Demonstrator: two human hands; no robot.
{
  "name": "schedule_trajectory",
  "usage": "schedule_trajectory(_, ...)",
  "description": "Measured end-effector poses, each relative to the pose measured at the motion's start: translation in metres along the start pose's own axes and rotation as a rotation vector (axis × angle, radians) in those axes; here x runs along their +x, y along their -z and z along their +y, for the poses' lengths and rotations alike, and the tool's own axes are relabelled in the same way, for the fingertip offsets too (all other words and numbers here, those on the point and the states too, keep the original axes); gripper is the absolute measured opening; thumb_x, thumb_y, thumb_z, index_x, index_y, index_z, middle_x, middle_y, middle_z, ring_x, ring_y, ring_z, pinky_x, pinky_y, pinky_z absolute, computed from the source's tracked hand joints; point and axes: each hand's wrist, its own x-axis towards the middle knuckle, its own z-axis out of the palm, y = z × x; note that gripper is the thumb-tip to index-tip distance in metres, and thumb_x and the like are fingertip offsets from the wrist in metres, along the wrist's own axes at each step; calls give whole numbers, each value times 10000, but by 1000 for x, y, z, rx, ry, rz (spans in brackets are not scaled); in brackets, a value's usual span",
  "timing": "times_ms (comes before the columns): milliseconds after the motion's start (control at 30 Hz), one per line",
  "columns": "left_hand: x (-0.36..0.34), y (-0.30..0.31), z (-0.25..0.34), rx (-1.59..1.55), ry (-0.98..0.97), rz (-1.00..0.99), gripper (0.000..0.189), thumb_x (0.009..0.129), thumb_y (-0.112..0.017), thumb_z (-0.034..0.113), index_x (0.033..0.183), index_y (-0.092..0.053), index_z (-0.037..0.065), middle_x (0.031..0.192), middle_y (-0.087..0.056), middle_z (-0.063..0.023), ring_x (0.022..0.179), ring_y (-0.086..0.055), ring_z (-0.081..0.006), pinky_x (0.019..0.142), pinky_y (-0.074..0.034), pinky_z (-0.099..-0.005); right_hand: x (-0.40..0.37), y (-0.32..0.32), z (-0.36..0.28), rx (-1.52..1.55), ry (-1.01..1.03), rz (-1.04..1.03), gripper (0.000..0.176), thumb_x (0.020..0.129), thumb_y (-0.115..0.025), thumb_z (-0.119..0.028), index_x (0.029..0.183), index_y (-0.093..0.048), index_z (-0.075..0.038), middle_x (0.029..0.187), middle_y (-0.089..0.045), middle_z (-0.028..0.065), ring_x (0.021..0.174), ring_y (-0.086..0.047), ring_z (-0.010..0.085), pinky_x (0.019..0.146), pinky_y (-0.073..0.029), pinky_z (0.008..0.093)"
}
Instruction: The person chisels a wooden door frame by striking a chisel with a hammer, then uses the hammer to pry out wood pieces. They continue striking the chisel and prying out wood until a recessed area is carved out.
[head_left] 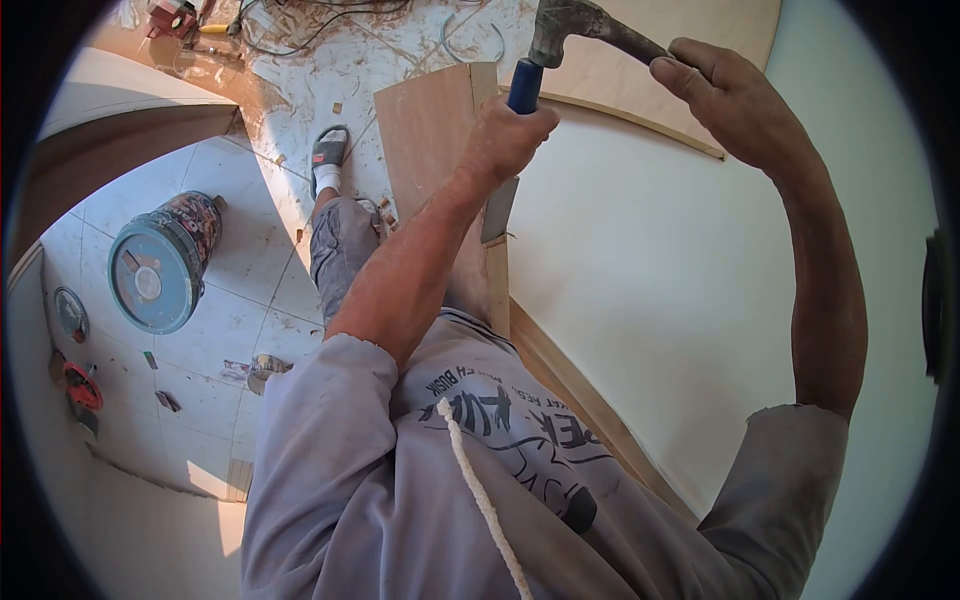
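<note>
My left hand (505,140) is wrapped round the blue handle of a chisel (524,88), whose lower end is hidden behind the fist. Right at the handle's top is the dark metal head of a hammer (551,32). My right hand (728,98) grips the far end of the hammer's handle, thumb laid along it. Beneath my left forearm stands a wooden panel (425,135) with a pale cut edge, and the fist is close to its upper corner.
A lidded paint bucket (155,275) stands on the tiled floor to the left, near a small tin (265,372). Shavings, a cable (300,45) and red tool (172,18) lie ahead. A curved board (640,110) leans by the white wall (620,260) at right.
</note>
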Motion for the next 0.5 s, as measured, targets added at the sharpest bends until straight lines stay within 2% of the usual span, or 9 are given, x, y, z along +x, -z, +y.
schedule_trajectory(67,5,1,-1,-5,10,-3,316,731,-628,278,594,-560,2,576,-563,-54,535,-524,-133,535,-449,-333,-4,18,-25,135,-336,-45,398,971,-501,-439,769,-487,-97,596,-312,-43,547,-317,73,500,-300,277)
schedule_trajectory(100,3,0,-4,-8,36,-12,316,730,-627,277,594,-558,1,580,-569,-57,538,-532,-135,537,-452,-335,-6,14,-24,136,-343,-56,398,971,-501,-439,769,-487,-97,596,-312,-43,547,-317,73,500,-300,277)
schedule_trajectory(200,4,-1,-4,-11,49,-6,308,732,-626,269,593,-554,4,573,-565,-53,539,-533,-133,533,-449,-331,-6,0,-10,174,-281,95,404,969,-504,-439,758,-483,-96,597,-307,-43,542,-316,71,494,-297,275)
schedule_trajectory(267,-2,-1,1,-11,23,-23,303,732,-629,266,595,-554,5,572,-562,-49,538,-529,-132,531,-447,-328,-4,-7,4,14,59,42,377,957,-520,-452,792,-533,-114,564,-273,-69,487,-268,41,449,-261,246)
schedule_trajectory(333,0,0,1,-16,2,-27,299,731,-632,262,598,-554,7,571,-558,-46,537,-526,-131,530,-445,-325,-6,5,-3,24,51,55,364,958,-520,-446,815,-539,-112,561,-289,-68,487,-275,42,449,-260,245)
schedule_trajectory(400,2,-1,-6,-40,17,-39,300,734,-638,262,607,-557,3,569,-554,-45,533,-517,-127,526,-445,-325,-13,15,-30,295,-391,149,371,971,-502,-428,816,-510,-92,600,-341,-38,550,-325,79,501,-296,273)
schedule_trajectory(433,2,-2,-6,-39,16,-42,300,734,-638,262,607,-557,3,569,-554,-45,533,-517,-127,526,-445,-325,-10,4,-22,238,-149,321,381,971,-501,-432,801,-501,-91,583,-351,-43,521,-332,70,477,-299,261)
schedule_trajectory(467,1,-2,-6,-32,38,-45,303,735,-641,264,606,-556,3,570,-555,-44,529,-512,-125,521,-443,-325,-13,0,-17,238,-152,326,381,971,-501,-432,801,-501,-91,583,-351,-43,521,-332,70,477,-299,261)
schedule_trajectory(500,0,-2,-4,-25,59,-47,306,736,-644,265,605,-555,3,570,-556,-43,525,-508,-122,515,-441,-325,-15,-1,-16,49,-154,97,380,970,-494,-434,985,-565,-61,674,-487,24,630,-470,140,589,-394,321)
